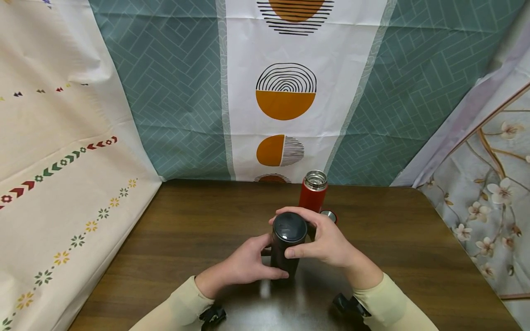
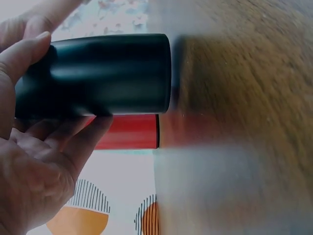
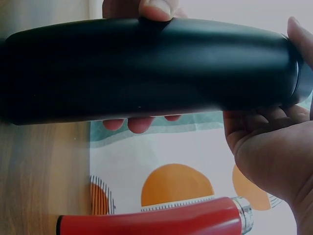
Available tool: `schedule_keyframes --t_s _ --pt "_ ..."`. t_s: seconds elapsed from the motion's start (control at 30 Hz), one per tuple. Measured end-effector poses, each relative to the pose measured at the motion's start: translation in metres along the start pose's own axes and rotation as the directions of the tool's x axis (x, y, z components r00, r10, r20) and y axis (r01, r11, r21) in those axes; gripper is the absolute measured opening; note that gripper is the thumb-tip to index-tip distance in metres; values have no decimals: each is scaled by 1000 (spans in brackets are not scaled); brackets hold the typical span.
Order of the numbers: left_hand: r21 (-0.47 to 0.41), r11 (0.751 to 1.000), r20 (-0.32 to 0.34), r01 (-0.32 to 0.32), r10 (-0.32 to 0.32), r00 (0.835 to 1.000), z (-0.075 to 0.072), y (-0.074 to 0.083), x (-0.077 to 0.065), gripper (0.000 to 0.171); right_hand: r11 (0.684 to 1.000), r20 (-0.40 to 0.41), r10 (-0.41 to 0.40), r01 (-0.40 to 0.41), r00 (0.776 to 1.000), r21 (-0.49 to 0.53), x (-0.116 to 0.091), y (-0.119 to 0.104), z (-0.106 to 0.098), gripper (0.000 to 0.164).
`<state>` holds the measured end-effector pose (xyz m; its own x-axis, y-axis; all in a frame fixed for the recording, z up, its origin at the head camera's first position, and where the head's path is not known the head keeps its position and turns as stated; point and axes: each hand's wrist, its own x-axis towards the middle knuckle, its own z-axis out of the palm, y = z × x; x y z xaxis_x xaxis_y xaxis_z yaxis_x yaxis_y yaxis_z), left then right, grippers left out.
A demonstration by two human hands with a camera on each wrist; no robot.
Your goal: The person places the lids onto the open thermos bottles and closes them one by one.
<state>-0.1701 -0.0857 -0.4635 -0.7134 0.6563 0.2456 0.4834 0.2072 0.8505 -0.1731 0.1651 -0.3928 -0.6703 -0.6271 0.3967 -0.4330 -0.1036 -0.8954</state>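
Note:
A black flask stands upright in front of me, its base at the tabletop. My left hand grips the body with the thumb on the near side and the fingers behind, partly hidden. Higher up, my right hand wraps round the top at the dark lid. From the right wrist, the flask body spans the view with the right hand at its lid end. In the left wrist view, the left hand curves round the flask's upper part.
Behind the black flask stands a red flask with an uncovered steel mouth. Its round cap lies beside it, partly behind my right hand. The wooden table ends at a patterned cloth hanging at the back.

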Motion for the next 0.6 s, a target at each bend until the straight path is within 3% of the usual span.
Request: schedule_keyframes --t_s 0.6 --pt "23 1000 13 5 -5 1000 -3 -6 2 70 999 -13 -6 6 1000 -38 2 7 -1 69"
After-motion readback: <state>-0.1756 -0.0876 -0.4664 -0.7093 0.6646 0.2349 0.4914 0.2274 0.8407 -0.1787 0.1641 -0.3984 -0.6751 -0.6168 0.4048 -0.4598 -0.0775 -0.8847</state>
